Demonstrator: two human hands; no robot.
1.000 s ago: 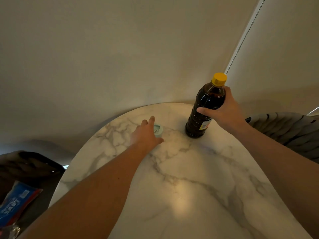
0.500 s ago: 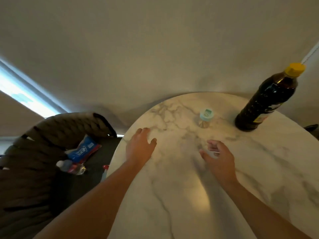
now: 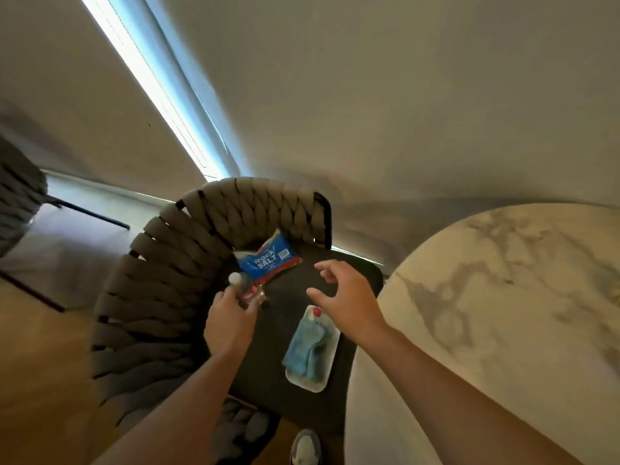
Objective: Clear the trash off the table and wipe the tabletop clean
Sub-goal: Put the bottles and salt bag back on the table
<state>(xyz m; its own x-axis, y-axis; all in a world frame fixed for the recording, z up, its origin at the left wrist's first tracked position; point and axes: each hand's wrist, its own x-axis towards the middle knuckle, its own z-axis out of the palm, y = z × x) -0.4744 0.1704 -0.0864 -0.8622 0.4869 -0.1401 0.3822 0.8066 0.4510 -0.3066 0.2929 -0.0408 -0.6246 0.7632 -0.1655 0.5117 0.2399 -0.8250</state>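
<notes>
A woven chair (image 3: 174, 297) fills the left of the scene, its dark seat (image 3: 285, 297) running right to the edge of the table. At the far side of the seat, against the chair back, lies a blue bag of rock salt (image 3: 266, 260). Just near of it the left hand (image 3: 229, 322) grips a small clear plastic bottle (image 3: 243, 288) with a white cap — fingers curled round its lower part, so only the top shows plainly. To the right, nearer on the seat, a white tray (image 3: 327, 364) carries a folded blue cloth (image 3: 307, 350); a small red thing at the tray's far end is too blurred to name. The right hand (image 3: 345, 297) hovers above the seat beside the tray's far end, fingers spread and loosely bent, holding nothing. At the right stands the round marble table (image 3: 503, 313), its bare top well lit — both hands are off it, over the chair. A shoe (image 3: 305, 448) shows at the near edge, below the seat.
</notes>
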